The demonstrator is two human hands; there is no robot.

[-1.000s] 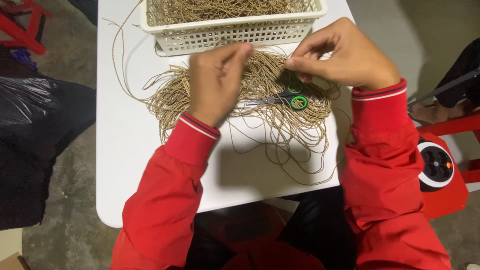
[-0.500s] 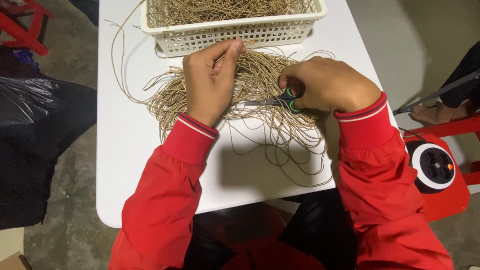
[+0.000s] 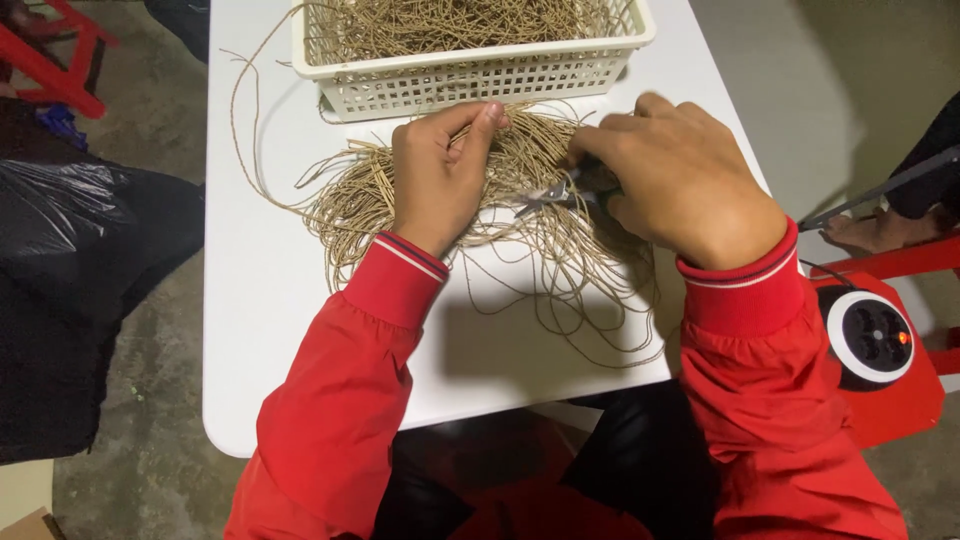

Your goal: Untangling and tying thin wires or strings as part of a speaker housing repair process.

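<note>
Right hand (image 3: pixel 680 175) closed round scissors (image 3: pixel 545 197), blades pointing at left hand (image 3: pixel 440 175). Left fingers pinched on strand of tan cord pile (image 3: pixel 350 205), mid-table (image 3: pixel 260 330) below basket (image 3: pixel 470 75). Risk: blades close to left fingertips, may nick; tangle may drag extra strands into cut.

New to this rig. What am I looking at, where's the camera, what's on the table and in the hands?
No machine here: a person in red sleeves works with bare hands. The one camera sits on their head and looks down. On the white table lies a loose pile of tan cord, with a white basket of more cord behind it. The left hand pinches cord from the pile. The right hand grips scissors, blades pointing toward the left hand. A red device stands to the right.
</note>
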